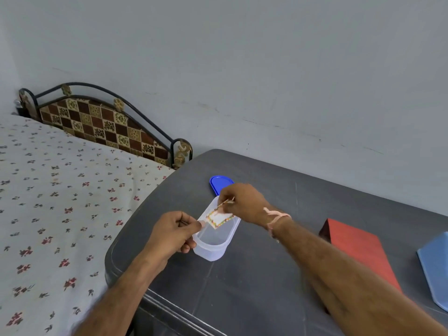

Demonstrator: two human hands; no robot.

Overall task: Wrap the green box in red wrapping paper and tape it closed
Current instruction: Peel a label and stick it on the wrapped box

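Both hands pinch a small card with a bright border, the left hand and right hand above a clear tub near the surface edge, with bare room out to the red wrapped box right of them.

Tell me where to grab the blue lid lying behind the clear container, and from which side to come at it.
Take the blue lid by its rounded far end, coming from the wall side. It lies flat on the grey table, so a pinch at the rim probably works best. Its near end is hidden behind the right hand and the clear container, leaving only the far end free.
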